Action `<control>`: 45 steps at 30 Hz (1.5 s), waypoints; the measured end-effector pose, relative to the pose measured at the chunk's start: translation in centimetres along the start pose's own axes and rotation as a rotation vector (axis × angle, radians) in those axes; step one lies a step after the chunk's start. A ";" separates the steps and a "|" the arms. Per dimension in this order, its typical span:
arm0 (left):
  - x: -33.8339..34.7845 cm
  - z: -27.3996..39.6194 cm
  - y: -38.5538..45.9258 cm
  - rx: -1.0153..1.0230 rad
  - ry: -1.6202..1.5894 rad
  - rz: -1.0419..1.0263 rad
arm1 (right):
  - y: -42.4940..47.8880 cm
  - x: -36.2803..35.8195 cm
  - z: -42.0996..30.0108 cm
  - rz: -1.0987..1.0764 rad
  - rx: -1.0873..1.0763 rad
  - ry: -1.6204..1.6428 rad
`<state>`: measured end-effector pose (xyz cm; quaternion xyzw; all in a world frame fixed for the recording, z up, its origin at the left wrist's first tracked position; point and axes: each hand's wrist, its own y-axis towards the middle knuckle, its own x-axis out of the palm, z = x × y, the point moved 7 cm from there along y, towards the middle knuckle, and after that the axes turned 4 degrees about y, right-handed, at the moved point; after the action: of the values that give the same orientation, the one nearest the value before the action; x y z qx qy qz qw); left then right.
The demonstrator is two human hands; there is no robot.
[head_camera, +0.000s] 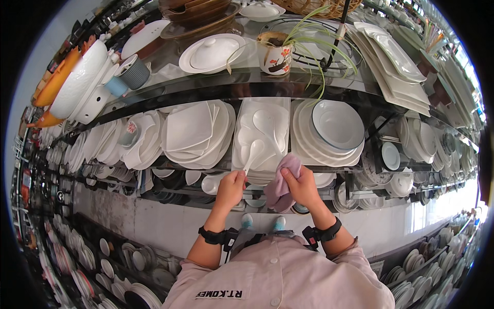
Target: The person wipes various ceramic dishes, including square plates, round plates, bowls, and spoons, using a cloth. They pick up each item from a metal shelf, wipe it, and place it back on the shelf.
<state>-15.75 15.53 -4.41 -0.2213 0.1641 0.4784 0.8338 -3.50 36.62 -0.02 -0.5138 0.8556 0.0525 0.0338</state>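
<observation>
My left hand (230, 190) grips the handle of a small white ceramic spoon (255, 151), its bowl pointing away from me. In my right hand (302, 186) is a bunched mauve cloth (283, 185), held beside the handle end of a larger white ladle (265, 123); the cloth hides that end, so I cannot tell whether the ladle is gripped through it. Both utensils are over a long white rectangular dish (241, 116) on the shelf, with more white pieces in or on it.
White square plates (189, 125) are stacked left of the dish, and a blue-rimmed bowl (338, 124) tops plates on the right. Above runs a dark shelf edge (231, 89) with a potted plant (274, 54) and a lidded white dish (211, 53). More crockery shelves stand behind me.
</observation>
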 end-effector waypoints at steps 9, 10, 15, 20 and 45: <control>-3.6 0.6 1.1 0.031 -0.490 -0.057 | 0.6 1.9 0.8 0.142 0.023 -0.030; -4.1 1.2 1.0 0.065 -0.489 -0.065 | 0.6 2.0 0.8 0.145 0.050 -0.034; -4.7 2.8 1.6 0.181 -0.492 -0.071 | 0.0 3.2 1.2 0.192 0.095 -0.113; -4.1 2.9 2.2 0.218 -0.428 -0.138 | -1.5 4.7 0.9 0.190 0.127 -0.063; -0.5 1.8 4.5 0.226 -0.052 -0.297 | -3.6 11.3 4.4 -0.058 0.264 0.174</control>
<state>-19.82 18.15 -3.63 -0.1355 0.1606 0.3342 0.9188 -5.67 25.58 -5.83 -0.5320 0.8396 -0.1062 0.0285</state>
